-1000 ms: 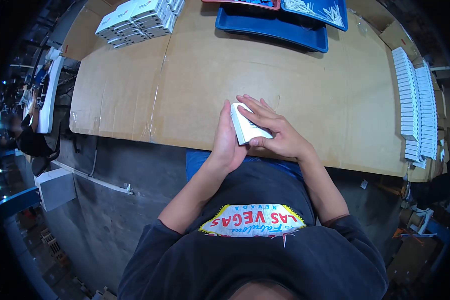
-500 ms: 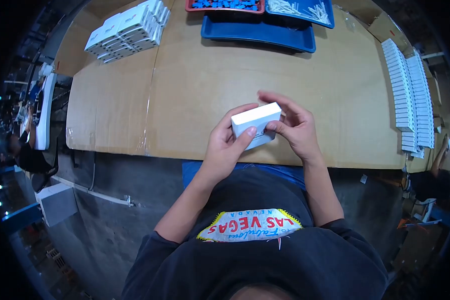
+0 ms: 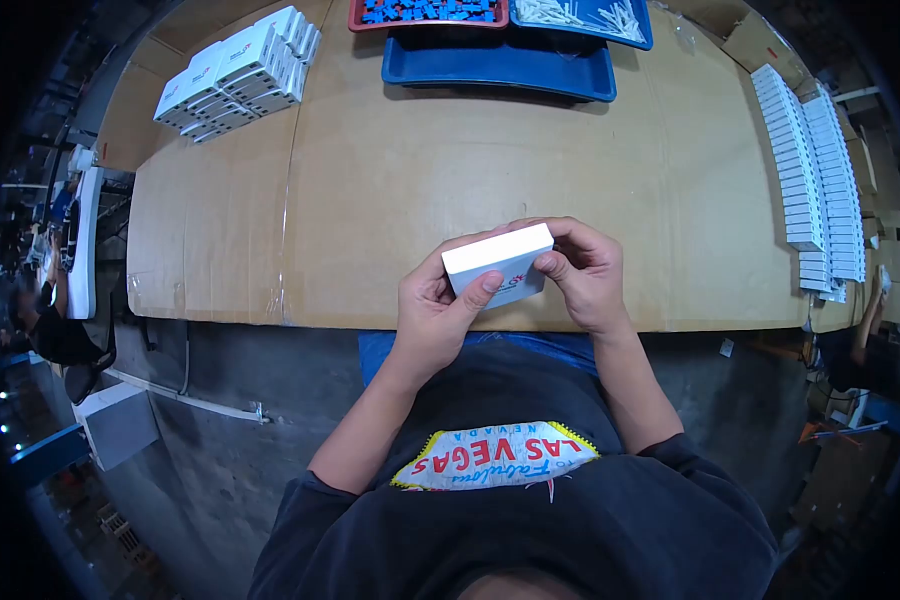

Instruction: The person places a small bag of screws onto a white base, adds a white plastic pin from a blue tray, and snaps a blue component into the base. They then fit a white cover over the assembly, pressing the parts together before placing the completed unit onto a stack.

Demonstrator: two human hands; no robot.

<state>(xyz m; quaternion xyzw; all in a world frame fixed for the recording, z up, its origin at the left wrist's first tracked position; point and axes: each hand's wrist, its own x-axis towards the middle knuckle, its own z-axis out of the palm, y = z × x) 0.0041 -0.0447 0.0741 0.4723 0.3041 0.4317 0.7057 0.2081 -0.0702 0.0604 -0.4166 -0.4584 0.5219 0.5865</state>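
Observation:
A small white box point(image 3: 500, 270) with a red and dark printed mark is held up near the table's front edge, tilted so its bright narrow side faces upward. My left hand point(image 3: 438, 305) is closed round the box's left end, thumb flat on the printed face. On the right end, my right hand point(image 3: 588, 275) grips with its thumb at the edge and its fingers behind. The far side of the box and most fingertips behind it are hidden.
Stacked white boxes point(image 3: 235, 75) stand at the back left of the cardboard-covered table point(image 3: 390, 180). At the back are a red tray point(image 3: 430, 25) of blue pieces, a blue tray point(image 3: 642, 40) of white pieces and another blue tray point(image 3: 500, 75). Long box rows point(image 3: 795, 170) line the right.
My right fingers, raised off the box before, have come down behind it. The box has shifted slightly left and lower in view, and the table scene has shifted a little with the head.

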